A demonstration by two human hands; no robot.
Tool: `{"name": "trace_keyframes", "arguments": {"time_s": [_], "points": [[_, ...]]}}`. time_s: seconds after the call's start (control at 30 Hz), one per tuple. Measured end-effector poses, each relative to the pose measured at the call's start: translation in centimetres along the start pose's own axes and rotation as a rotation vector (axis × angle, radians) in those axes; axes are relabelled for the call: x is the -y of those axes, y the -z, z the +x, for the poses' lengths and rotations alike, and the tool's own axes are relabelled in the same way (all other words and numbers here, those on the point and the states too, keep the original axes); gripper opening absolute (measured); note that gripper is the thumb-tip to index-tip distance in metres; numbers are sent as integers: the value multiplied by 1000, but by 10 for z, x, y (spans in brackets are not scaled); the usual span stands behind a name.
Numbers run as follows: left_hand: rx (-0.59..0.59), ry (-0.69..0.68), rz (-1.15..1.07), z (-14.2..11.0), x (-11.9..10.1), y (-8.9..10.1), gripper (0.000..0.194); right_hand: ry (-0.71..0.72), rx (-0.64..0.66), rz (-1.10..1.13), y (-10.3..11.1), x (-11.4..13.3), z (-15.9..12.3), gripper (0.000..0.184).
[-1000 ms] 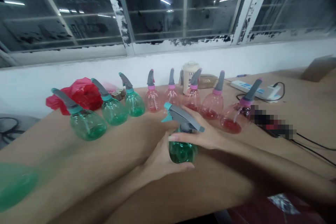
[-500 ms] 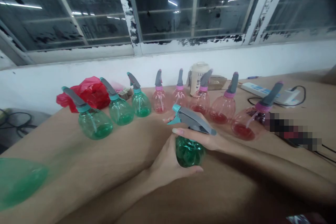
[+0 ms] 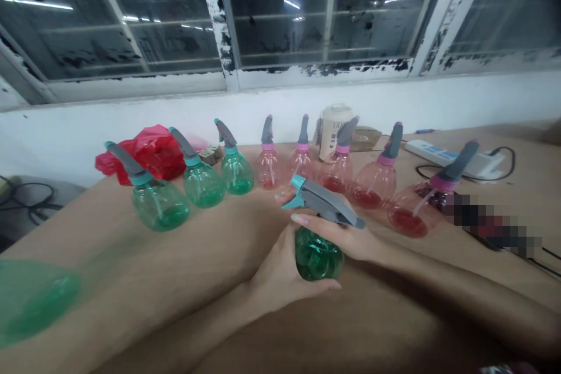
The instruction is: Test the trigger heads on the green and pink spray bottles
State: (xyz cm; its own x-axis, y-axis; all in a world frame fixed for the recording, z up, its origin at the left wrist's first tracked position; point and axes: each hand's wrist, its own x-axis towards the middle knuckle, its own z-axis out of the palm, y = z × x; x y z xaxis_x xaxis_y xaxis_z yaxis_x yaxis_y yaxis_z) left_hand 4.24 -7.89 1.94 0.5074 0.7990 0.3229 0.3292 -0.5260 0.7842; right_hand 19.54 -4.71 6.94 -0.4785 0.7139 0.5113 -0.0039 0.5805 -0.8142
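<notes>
Both hands are on one green spray bottle [image 3: 319, 252] with liquid inside. My left hand [image 3: 280, 272] wraps round its body from the left, thumb along the near side. My right hand [image 3: 344, 234] closes round the neck, just under the grey spray head [image 3: 329, 201] with its teal nozzle and trigger pointing left. The neck itself is hidden by the fingers. Behind stand several pink spray bottles, the nearest a pink spray bottle [image 3: 372, 184]. To the left are three green spray bottles, one being this green spray bottle [image 3: 160, 204].
A green bottle body [image 3: 35, 298] shows at the left edge. Along the wall lie a red plastic bag [image 3: 151, 155], a cream canister [image 3: 335, 128] and a white power strip [image 3: 456, 158] with a black cable. A pixelated dark object [image 3: 491, 225] lies right. Windows rise behind the wooden table [image 3: 210, 263].
Both hands keep their hold on the green spray bottle, with barely any movement. The whole view has shifted very slightly.
</notes>
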Motion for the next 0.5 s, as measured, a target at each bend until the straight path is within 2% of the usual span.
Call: {"name": "trace_keyframes", "arguments": {"time_s": [0.13, 0.33, 0.5], "points": [[-12, -4, 19, -1, 1, 1, 92, 7, -21, -11, -1, -1, 0, 24], [2, 1, 10, 0, 2, 1, 93, -20, 23, 40, 0, 1, 0, 25], [1, -10, 25, 0, 1, 1, 92, -40, 12, -12, 0, 0, 1, 27]]}}
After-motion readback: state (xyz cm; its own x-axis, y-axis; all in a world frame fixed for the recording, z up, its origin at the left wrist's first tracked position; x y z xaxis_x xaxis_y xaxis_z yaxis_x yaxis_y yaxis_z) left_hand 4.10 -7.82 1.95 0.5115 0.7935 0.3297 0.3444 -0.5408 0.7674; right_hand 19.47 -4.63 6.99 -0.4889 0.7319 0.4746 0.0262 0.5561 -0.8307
